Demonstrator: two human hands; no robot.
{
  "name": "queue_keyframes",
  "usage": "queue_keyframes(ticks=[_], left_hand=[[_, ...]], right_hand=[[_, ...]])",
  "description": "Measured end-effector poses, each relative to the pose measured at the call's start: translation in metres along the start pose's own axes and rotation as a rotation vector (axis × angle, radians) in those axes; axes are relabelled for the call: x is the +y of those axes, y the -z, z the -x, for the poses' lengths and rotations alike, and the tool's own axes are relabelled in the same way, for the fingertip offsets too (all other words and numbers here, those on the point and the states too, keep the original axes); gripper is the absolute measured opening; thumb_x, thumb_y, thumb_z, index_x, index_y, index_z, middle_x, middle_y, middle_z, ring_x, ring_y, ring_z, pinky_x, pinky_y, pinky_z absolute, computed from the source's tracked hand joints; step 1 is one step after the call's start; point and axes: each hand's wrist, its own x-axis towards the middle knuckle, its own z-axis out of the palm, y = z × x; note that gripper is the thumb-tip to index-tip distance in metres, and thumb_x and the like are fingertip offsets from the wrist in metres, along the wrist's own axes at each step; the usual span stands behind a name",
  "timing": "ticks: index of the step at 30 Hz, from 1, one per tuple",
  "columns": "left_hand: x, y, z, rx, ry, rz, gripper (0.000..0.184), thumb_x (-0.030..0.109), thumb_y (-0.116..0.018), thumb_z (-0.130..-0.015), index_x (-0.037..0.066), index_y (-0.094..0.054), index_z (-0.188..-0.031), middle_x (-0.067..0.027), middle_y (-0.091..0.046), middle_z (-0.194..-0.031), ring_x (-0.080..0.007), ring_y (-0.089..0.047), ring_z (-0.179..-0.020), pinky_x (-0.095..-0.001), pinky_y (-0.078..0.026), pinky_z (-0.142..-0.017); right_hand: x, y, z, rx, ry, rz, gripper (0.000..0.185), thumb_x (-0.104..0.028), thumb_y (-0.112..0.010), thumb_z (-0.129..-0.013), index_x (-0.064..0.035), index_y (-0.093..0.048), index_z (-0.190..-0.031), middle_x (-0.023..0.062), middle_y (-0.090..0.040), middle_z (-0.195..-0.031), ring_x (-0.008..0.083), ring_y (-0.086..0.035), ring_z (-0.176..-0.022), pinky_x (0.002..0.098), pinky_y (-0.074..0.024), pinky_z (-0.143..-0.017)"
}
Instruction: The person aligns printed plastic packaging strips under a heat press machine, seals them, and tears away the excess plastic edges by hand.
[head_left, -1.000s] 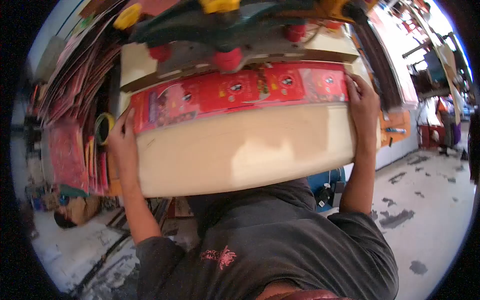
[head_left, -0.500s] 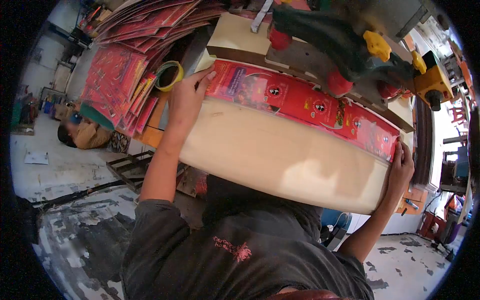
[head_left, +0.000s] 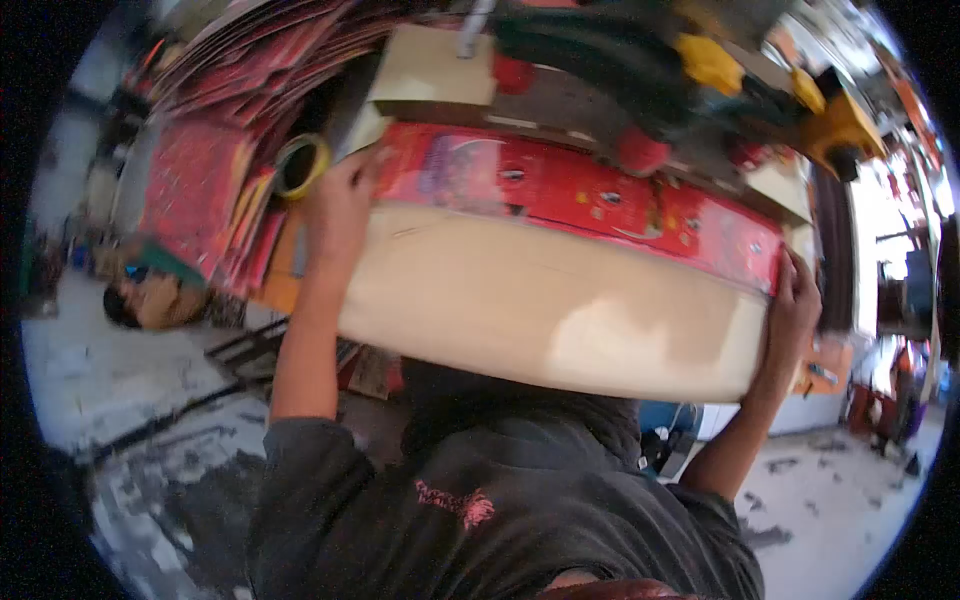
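A long red printed sheet [head_left: 570, 190] with food pictures and a glossy surface lies along the back of a pale wooden board [head_left: 480, 280]. My left hand [head_left: 342, 195] pinches the sheet's left end, its fingers smeared by motion. At the opposite end my right hand [head_left: 797, 300] has its fingers closed at the sheet's edge, with the thumb side towards the board. The sheet's far long edge runs up against a dark green machine [head_left: 620, 65] with red round knobs [head_left: 642, 152] just above it.
Piles of red printed sheets [head_left: 195, 190] stand at the left beside a yellow tape roll [head_left: 302, 166]. Yellow knobs [head_left: 710, 65] and a yellow control box [head_left: 840, 130] are on the machine. Further off at left, a person [head_left: 165, 300] is low near the floor.
The view has shifted and blurred, so most things sit further left in it. Both hands remain at the ends of the red sheet, which looks unmoved against the machine.
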Motion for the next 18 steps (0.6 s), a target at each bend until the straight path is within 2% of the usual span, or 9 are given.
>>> queue_keyframes(ticks=[2,3,4,6,9,11,18], left_hand=[[-0.004,-0.004,-0.001,0.004,-0.037,0.122,0.039,0.038,-0.060,-0.102,0.006,-0.073,-0.120,-0.0214,-0.073,-0.109,-0.0318,-0.072,-0.097,-0.0364,-0.052,-0.087],[0.001,-0.003,0.000,-0.013,-0.009,0.155,0.043,0.039,-0.060,-0.102,0.002,-0.072,-0.121,-0.0219,-0.073,-0.113,-0.0267,-0.072,-0.100,-0.0357,-0.051,-0.091],[0.033,0.011,0.005,-0.051,0.058,0.026,0.044,0.038,-0.059,-0.103,0.002,-0.071,-0.123,-0.0226,-0.072,-0.114,-0.0248,-0.072,-0.101,-0.0364,-0.051,-0.091],[0.012,0.000,0.001,-0.044,-0.012,0.113,0.047,0.040,-0.056,-0.104,0.001,-0.068,-0.128,-0.0224,-0.072,-0.118,-0.0298,-0.070,-0.107,-0.0370,-0.049,-0.095],[0.020,0.002,0.001,-0.063,-0.035,0.050,0.050,0.041,-0.056,-0.104,0.000,-0.067,-0.128,-0.0227,-0.071,-0.121,-0.0321,-0.069,-0.110,-0.0374,-0.048,-0.099],[0.021,0.007,0.000,-0.096,0.031,0.068,0.053,0.044,-0.056,-0.104,-0.002,-0.067,-0.128,-0.0232,-0.070,-0.123,-0.0315,-0.068,-0.112,-0.0382,-0.047,-0.101],[0.022,0.007,0.003,-0.075,0.003,0.091,0.056,0.045,-0.055,-0.104,-0.003,-0.066,-0.129,-0.0242,-0.070,-0.122,-0.0323,-0.067,-0.113,-0.0388,-0.048,-0.101]], right_hand=[[-0.001,-0.001,0.004,0.035,0.000,-0.062,0.038,-0.033,-0.059,-0.102,-0.0033,-0.071,-0.122,0.0210,-0.075,-0.106,0.0233,-0.072,-0.099,0.0359,-0.0534,-0.087],[-0.010,-0.001,0.008,0.069,0.004,-0.114,0.036,-0.031,-0.060,-0.101,-0.0029,-0.072,-0.120,0.0222,-0.075,-0.104,0.0254,-0.073,-0.096,0.0360,-0.0536,-0.086],[-0.001,0.000,0.008,0.098,0.042,-0.039,0.034,-0.030,-0.061,-0.100,-0.0040,-0.072,-0.119,0.0232,-0.074,-0.100,0.0281,-0.074,-0.093,0.0373,-0.0540,-0.084],[0.001,-0.002,0.006,0.116,0.021,0.006,0.032,-0.033,-0.061,-0.099,-0.0101,-0.075,-0.116,0.0220,-0.074,-0.095,0.0342,-0.074,-0.090,0.0407,-0.0543,-0.082],[0.002,-0.002,0.005,0.143,0.039,0.068,0.031,-0.038,-0.062,-0.098,-0.0162,-0.077,-0.113,0.0180,-0.075,-0.094,0.0312,-0.074,-0.085,0.0423,-0.0549,-0.079],[0.002,0.001,0.005,0.134,0.036,0.117,0.032,-0.039,-0.064,-0.098,-0.0156,-0.077,-0.115,0.0170,-0.075,-0.096,0.0306,-0.075,-0.086,0.0368,-0.0557,-0.076],[-0.004,0.003,0.007,0.123,0.024,0.102,0.034,-0.041,-0.063,-0.098,-0.0142,-0.077,-0.114,0.0178,-0.075,-0.094,0.0306,-0.074,-0.088,0.0390,-0.0547,-0.079]])
